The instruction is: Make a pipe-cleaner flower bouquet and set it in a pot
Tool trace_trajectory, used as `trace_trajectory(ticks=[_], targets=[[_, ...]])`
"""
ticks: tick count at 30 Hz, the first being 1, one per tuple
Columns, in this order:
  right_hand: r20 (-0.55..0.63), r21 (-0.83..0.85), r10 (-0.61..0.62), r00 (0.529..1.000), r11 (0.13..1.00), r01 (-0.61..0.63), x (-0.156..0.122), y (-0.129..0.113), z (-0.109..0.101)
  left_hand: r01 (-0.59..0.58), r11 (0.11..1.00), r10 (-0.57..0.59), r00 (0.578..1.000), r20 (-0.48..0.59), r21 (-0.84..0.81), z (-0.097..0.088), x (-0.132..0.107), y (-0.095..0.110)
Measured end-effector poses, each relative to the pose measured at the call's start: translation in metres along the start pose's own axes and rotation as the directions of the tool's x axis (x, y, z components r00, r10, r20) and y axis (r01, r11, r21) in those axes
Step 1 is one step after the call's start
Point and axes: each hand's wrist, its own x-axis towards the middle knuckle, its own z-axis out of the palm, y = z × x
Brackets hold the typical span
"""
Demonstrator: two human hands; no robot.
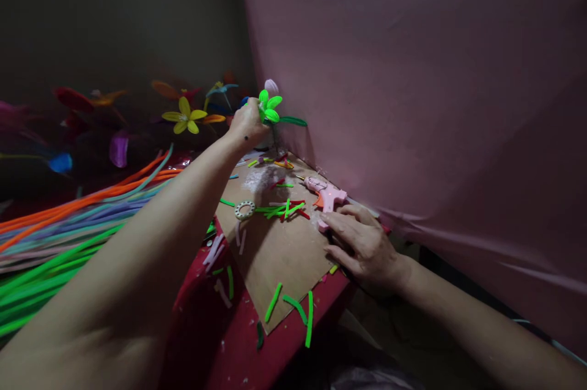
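Note:
My left hand (250,121) reaches out to the far end of the board, its fingers closed at a bright green pipe-cleaner flower (269,106); the hand hides part of the flower and its stem. A pale lilac bloom (271,87) shows just behind it, and a dark green leaf (293,121) sticks out to the right. My right hand (362,243) lies near the board's right edge with fingers apart, the fingertips at the handle end of a pink glue gun (328,193). The glue gun rests on its side, nozzle pointing away to the left.
Cut pipe-cleaner pieces (287,209) and a round ring (244,210) lie on the brown board (275,255), which sits on a red table (257,365). Long pipe cleaners (92,219) spread at left. Finished flowers (184,115) stand behind. A pink wall covering (413,103) rises at right.

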Motion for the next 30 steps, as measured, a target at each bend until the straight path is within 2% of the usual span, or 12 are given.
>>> trace_trajectory(ticks=[3, 11, 19, 24, 30], targets=[[-0.015, -0.007, 0.006, 1.000, 1.000, -0.006, 0.002, 0.002, 0.002, -0.012, 1.000, 0.012, 1.000, 0.002, 0.010, 0.000, 0.001, 0.001], [-0.054, 0.002, -0.107, 0.993, 0.994, 0.108, 0.003, 0.000, 0.008, -0.011, 1.000, 0.011, 1.000, 0.002, -0.014, 0.003, 0.005, 0.000], [-0.087, 0.058, -0.045, 0.995, 0.997, 0.050, 0.003, -0.001, 0.004, -0.001, 1.000, 0.001, 1.000, -0.007, 0.016, 0.002, 0.009, 0.003], [-0.152, 0.117, -0.059, 0.987, 0.990, 0.077, -0.001, 0.004, 0.004, -0.016, 1.000, 0.016, 1.000, -0.015, 0.015, 0.004, 0.010, 0.003], [-0.168, 0.158, 0.047, 0.985, 0.987, -0.020, -0.001, 0.009, -0.007, -0.013, 1.000, 0.014, 1.000, -0.021, 0.006, 0.004, 0.012, 0.002]])
